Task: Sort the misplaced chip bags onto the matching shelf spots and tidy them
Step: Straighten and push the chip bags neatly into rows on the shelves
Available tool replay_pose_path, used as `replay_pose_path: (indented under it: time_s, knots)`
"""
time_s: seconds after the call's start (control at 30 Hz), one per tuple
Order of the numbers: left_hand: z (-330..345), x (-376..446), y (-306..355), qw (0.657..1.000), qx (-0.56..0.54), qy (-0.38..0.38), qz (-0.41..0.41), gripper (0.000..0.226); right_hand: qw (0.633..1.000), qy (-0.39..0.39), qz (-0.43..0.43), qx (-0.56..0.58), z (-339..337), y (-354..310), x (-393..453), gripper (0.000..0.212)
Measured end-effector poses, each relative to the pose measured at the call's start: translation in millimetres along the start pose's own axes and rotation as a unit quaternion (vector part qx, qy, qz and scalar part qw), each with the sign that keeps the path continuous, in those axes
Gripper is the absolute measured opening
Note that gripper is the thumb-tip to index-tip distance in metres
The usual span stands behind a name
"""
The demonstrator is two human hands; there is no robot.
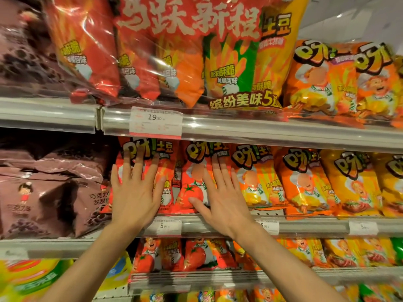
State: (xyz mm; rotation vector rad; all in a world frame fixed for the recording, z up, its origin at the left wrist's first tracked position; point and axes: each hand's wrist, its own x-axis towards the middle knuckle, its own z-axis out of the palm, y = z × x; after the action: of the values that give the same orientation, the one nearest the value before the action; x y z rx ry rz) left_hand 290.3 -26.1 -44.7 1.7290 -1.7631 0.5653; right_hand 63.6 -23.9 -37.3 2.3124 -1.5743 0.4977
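Both hands lie flat with fingers spread: the left hand (136, 190) presses one red tomato chip bag (168, 171), the right hand (222, 199) its right neighbour (192, 182) on the middle shelf (316, 227).

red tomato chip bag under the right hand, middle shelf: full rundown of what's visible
The red tomato chip bag is glossy foil-like plastic, printed with a tomato, a chef cartoon and yellow lettering at the top. It stands upright at the front of the middle shelf, between another red bag and an orange bag. The right hand presses flat on it, fingers straight, thumb across its lower part.
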Motion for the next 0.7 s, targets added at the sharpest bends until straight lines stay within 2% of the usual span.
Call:
replay_pose_path:
  time_s: [0.27, 0.53, 0.6, 0.7]
  knots:
    - [-0.6, -1.3, 3.8, 0.999, 0.038, -0.017, -0.006, 0.061, 1.000, 0.003, 0.010, 0.008, 7.9, -2.5, -2.0, 0.081]
    - [-12.4, -3.8, 5.2, 0.999, 0.022, -0.030, -0.005, 0.061, 0.998, 0.025, 0.017, 0.052, 3.0, -1.1, -6.1, 0.080]
    - [-17.0, -6.5, 12.2, 0.999, -0.001, -0.015, 0.032, 0.058, 0.996, 0.043, 0.032, 0.072, -2.7, 3.2, -10.0, 0.080]
    - [-16.9, -11.7, 33.0, 0.983, -0.120, -0.005, 0.136, 0.049, 0.987, 0.070, 0.067, 0.126, -12.1, 13.7, -14.1, 0.072]
